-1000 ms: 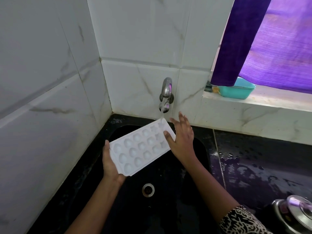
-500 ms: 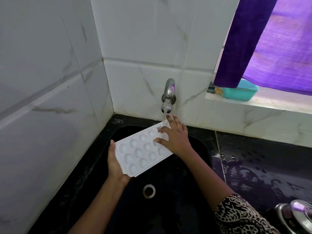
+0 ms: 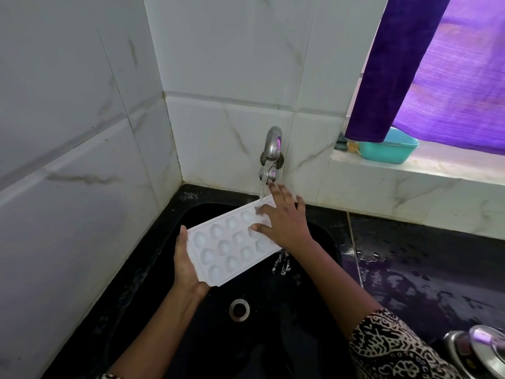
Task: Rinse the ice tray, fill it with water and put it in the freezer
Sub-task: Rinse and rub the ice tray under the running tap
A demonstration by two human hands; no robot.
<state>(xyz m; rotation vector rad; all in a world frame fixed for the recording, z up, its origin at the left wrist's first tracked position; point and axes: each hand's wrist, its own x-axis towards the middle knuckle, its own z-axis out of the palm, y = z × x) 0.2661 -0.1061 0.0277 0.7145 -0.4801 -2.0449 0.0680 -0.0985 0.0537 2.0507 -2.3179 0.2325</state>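
the left hand [image 3: 188, 265] grips the near short end of the ice tray [image 3: 232, 242], thumb on the rim and fingers under it, so the tray hangs over the sink [image 3: 314, 310] and rests on nothing. the tray slopes, with its far end raised toward the tap [image 3: 272, 154] just beyond the right hand [image 3: 284, 222]; i judge this lets the water [image 3: 261, 191] run across the cups and off. the right hand lies spread and almost flat on the far cups, holding nothing, probably rubbing them. drops fall below the right wrist, so this looks like rinsing, not yet filling.
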